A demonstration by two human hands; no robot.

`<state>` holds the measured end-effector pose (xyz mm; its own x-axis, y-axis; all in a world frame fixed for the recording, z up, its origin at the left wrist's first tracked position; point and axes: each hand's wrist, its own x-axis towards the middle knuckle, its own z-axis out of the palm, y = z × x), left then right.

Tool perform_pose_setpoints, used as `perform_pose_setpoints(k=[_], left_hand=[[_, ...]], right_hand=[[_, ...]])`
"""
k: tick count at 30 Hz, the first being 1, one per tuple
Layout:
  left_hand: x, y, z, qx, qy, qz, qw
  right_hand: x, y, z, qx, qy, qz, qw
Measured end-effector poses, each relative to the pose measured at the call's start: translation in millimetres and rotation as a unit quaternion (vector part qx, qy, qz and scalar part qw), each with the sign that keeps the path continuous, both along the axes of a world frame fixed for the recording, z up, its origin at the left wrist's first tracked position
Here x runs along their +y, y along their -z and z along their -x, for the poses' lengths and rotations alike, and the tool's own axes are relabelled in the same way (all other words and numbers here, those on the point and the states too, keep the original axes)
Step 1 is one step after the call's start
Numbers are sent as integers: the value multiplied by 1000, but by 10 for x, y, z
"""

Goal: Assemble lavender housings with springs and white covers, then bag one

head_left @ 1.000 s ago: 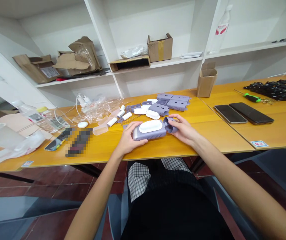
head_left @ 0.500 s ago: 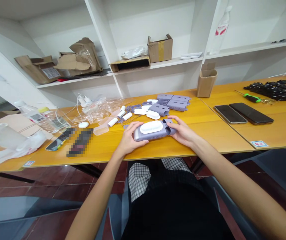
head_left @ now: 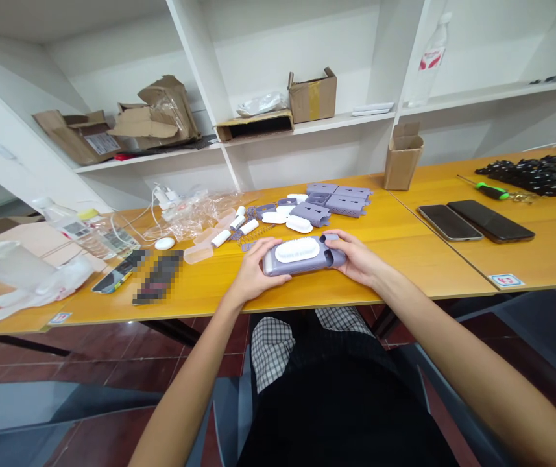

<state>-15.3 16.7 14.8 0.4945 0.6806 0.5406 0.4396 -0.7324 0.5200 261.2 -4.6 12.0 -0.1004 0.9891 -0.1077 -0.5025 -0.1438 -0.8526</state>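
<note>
Both my hands hold a purple-grey cleaning brush (head_left: 302,264) just above the table's front edge. A white oval bristle pad (head_left: 298,250) faces up on it. My left hand (head_left: 253,275) wraps round its left end, where a translucent part shows, thumb along the near side. At the other end, my right hand (head_left: 355,258) grips the notched purple end, thumb on top and fingers partly hidden behind. Beyond the brush lie loose white oval pads (head_left: 299,224), purple casings (head_left: 348,203), white cylinders (head_left: 248,227), springs (head_left: 258,232) and translucent covers (head_left: 198,253).
Two phones (head_left: 490,220), a green-and-black screwdriver (head_left: 494,191) and a pile of black parts (head_left: 540,174) lie to the right. Leftward are a plastic bag (head_left: 39,292), bottles (head_left: 93,233), cables and clear wrapping (head_left: 200,211). A small carton (head_left: 403,159) stands at the back.
The view has shifted slightly. My hands keep the same hold on the brush, and no other object has visibly moved.
</note>
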Motion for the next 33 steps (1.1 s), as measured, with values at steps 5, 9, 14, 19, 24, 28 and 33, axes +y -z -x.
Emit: perform_pose_setpoints(k=[5,9,14,19,24,28,33], left_hand=[[0,10,-2,22,-3,4,1000],[8,24,0,22,2,10,1000],[8,38,1,16,12,11,1000],[-13,40,-6,16,20,13,1000],[-21,37,-6,19,18,18,999],[-19,23,-4,24,6,16,1000],[-28,2,-10,19,8,1,1000]], right_hand=[[-20,10,1,-8,-2,17,1000],[-26,33,-8,-12,-7,10,1000],[-14,57,-1,-22,0,3,1000],[-31,59,40,-60,33,0,998],[-40,68,67,-77,45,-8,996],[-52,80,77,-80,32,-34,996],[-124,52,69,-108,-24,-86,990]])
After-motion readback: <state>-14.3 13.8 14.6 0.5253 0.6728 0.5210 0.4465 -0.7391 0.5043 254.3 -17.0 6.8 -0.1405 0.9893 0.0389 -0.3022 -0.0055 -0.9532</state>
